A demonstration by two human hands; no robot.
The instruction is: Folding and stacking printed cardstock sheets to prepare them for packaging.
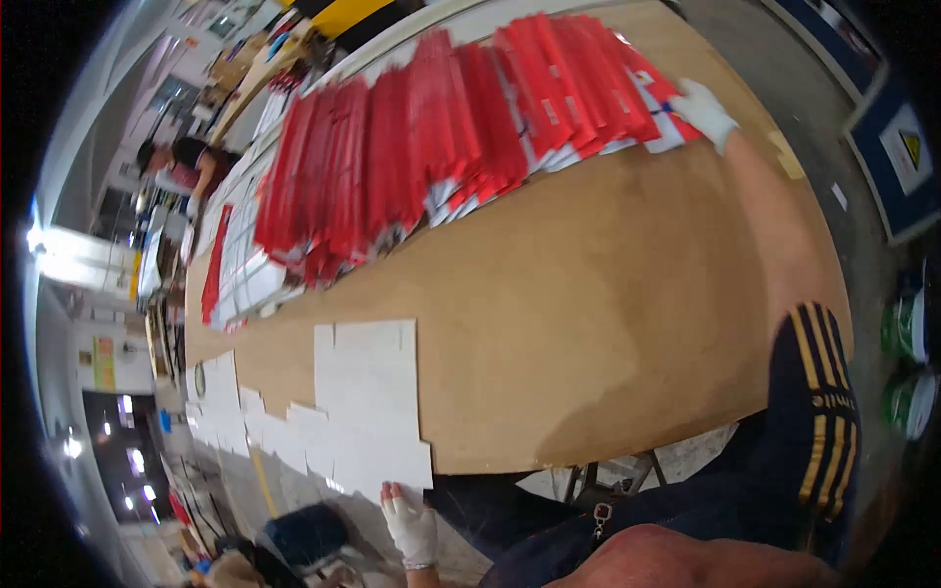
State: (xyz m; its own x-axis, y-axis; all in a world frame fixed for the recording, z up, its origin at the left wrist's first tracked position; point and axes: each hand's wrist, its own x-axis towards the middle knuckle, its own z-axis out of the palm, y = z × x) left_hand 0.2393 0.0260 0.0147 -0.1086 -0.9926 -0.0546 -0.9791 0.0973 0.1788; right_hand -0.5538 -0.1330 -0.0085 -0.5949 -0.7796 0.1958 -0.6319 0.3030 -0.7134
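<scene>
My right hand [705, 115], in a white glove, reaches across the brown tabletop [608, 284] to the right end of a long row of flat red-and-white cardboard pieces [441, 127]. Its fingers close around the edge of the endmost pieces; the grip is partly blurred. The row leans in overlapping bundles, red edges up and white undersides showing at the front. Low in the view, my left hand [411, 530] wears a white glove with bare fingertips. Its fingers are stretched out and spread at the near edge of a white die-cut cardboard sheet [368, 392].
More white cut cardboard [218, 402] lies at the table's left end. Another person [186, 167] works beyond the far left. Blue-framed boards [897, 147] stand on the floor at right, with green-and-white buckets [912, 402] below them. A dark blue object [306, 534] sits at lower left.
</scene>
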